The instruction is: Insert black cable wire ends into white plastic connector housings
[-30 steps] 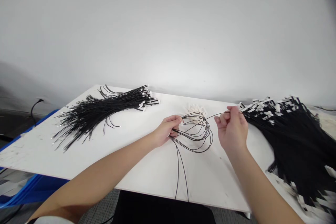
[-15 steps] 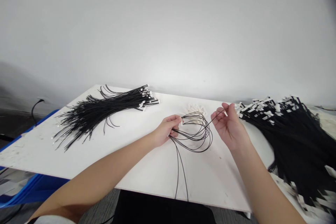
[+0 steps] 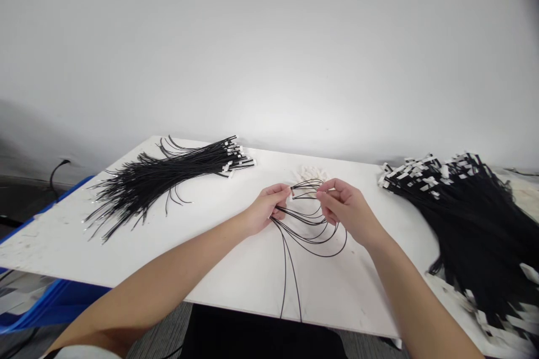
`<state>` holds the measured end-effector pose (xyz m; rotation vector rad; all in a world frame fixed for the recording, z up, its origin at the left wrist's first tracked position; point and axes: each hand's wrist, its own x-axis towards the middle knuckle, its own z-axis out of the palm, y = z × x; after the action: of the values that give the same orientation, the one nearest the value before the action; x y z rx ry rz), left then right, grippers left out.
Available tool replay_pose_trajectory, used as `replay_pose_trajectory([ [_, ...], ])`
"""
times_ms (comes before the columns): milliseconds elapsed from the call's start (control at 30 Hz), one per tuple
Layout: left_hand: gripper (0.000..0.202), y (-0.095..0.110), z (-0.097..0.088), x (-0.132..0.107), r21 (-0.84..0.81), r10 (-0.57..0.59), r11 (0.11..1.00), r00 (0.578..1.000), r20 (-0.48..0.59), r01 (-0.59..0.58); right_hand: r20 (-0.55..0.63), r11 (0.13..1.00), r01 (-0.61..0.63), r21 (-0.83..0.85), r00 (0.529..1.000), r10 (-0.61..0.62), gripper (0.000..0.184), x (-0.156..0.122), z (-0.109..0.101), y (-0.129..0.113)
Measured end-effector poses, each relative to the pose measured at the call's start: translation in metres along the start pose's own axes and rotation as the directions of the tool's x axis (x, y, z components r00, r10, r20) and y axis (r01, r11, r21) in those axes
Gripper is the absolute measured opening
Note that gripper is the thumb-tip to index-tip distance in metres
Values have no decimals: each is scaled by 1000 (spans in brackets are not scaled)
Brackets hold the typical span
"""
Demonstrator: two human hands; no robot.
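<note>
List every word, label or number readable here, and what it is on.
No text can be read.
The white tags on the right wire pile are too small to show any print.
The left wire bundle, the looped wires and the table bear none.

Left hand (image 3: pixel 269 207), right hand (image 3: pixel 344 211): close pinch grips.

Bright even light, sharp focus, dark vignette top right
</note>
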<state>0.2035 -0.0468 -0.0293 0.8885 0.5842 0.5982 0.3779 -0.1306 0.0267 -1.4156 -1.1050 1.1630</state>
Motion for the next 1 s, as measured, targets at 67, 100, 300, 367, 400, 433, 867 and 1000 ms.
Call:
replay_pose_trajectory([
  [67, 24, 0, 0, 0, 3, 2, 1000, 1000, -1, -2, 26, 986, 8, -165, 1000, -4, 27, -2, 3, -2],
  [100, 24, 0, 1, 0, 4, 2, 1000, 1000, -1, -2, 38, 973, 19, -231, 999, -11, 27, -4, 4, -4],
  [300, 24, 0, 1, 0, 2, 3, 1000, 1000, 7, -3, 65, 899, 115, -422, 993, -97, 24, -7, 0, -3],
  [367, 23, 0, 1, 0, 4, 3, 1000, 1000, 3, -3, 65, 890, 133, -436, 991, -116, 24, -6, -1, 0],
  [400, 23, 0, 0, 0, 5, 3, 1000, 1000, 2, -3, 63, 889, 140, -437, 990, -124, 24, -5, -2, 2],
  [433, 23, 0, 0, 0, 6, 4, 1000, 1000, 2, -4, 60, 887, 146, -438, 989, -134, 24, -4, -2, 4],
  [867, 24, 0, 0, 0, 7, 2, 1000, 1000, 3, -2, 27, 884, 161, -440, 986, -166, 22, -1, -3, 10],
  [1000, 24, -1, 0, 1, -6, -4, 1000, 1000, -5, 4, -108, 957, 186, -224, 971, -214, 23, 2, -1, 10],
])
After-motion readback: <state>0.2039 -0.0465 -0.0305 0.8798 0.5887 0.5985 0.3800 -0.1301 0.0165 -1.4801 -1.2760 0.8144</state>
